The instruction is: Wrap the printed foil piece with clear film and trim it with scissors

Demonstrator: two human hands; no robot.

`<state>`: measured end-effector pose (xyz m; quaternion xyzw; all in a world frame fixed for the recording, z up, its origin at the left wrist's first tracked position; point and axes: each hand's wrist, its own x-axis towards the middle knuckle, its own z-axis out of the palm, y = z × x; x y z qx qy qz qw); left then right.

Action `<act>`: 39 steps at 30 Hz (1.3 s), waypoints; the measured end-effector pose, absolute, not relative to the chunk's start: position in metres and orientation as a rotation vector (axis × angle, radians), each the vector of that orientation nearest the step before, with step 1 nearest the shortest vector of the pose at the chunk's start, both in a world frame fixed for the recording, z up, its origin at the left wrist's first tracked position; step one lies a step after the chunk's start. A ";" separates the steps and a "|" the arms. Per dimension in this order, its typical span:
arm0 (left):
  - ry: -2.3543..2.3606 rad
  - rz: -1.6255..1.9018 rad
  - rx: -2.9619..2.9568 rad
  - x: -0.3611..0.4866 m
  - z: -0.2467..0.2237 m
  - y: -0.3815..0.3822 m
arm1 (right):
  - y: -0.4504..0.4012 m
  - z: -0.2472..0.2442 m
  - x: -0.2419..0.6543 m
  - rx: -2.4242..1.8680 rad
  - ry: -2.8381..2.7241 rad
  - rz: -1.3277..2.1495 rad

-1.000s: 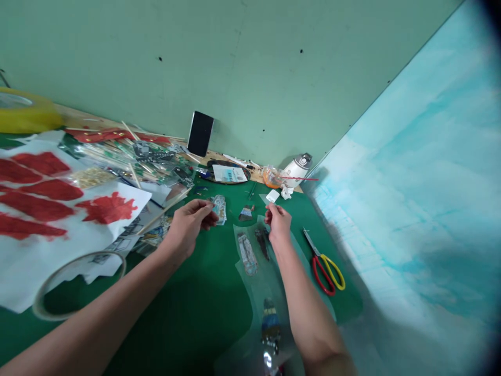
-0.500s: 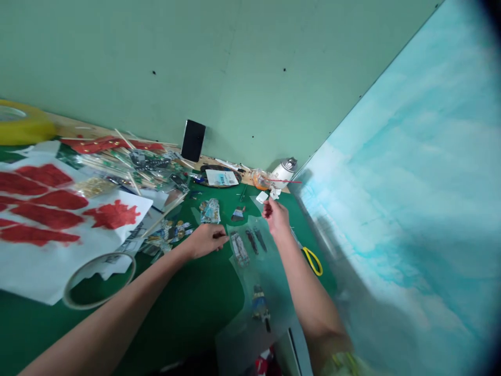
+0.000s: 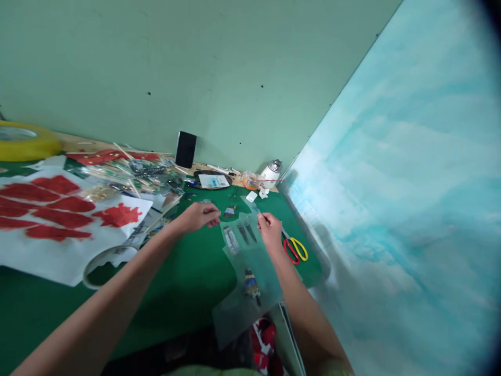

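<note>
My left hand [image 3: 202,215] is held over the green mat [image 3: 188,271] with thumb and fingers pinched together. Whatever it holds, if anything, is too small to make out. My right hand [image 3: 270,228] is also closed in a pinch, near the upper right part of a translucent sheet [image 3: 230,318]; what lies between its fingertips is unclear. On the sheet are a grey cut-out piece [image 3: 231,240], two dark narrow pieces [image 3: 246,233] and a blue-and-brown cut-out figure [image 3: 251,282]. Another small cut-out [image 3: 230,211] lies between my hands, beyond the sheet.
Scissors [image 3: 296,249] with red and yellow handles lie right of my right hand. A spray can [image 3: 271,172] and a phone [image 3: 186,149] stand by the wall. At left are red-painted paper [image 3: 62,214], a tape roll [image 3: 89,281], sticks and yellow tape [image 3: 37,142].
The view has shifted right. My right hand has drawn back toward me from beside the white scrap. My left hand has moved forward, covering much of the bluish cut-out. Both scissor handles now show.
</note>
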<state>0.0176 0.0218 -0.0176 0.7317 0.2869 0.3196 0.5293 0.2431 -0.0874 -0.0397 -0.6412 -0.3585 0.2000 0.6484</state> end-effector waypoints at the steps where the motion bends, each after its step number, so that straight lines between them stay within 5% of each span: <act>1: 0.688 0.831 1.771 0.020 -0.006 0.014 | -0.082 -0.034 0.238 -1.442 -0.794 0.440; 6: 0.681 1.188 1.908 0.067 0.017 -0.062 | -0.039 0.001 0.228 -1.382 -0.518 0.433; 15: 0.382 1.256 2.211 0.091 -0.024 -0.200 | -0.051 0.017 0.243 -1.343 -0.201 0.475; 25: 0.469 1.180 2.159 0.090 -0.041 -0.189 | -0.085 -0.030 0.218 -1.397 -0.233 0.550; 33: 0.141 0.566 2.135 0.007 -0.090 -0.223 | -0.156 -0.068 0.215 -1.448 -0.413 0.570; 39: 0.851 0.505 1.784 -0.073 -0.135 -0.202 | -0.273 -0.105 0.205 -1.462 -0.375 0.503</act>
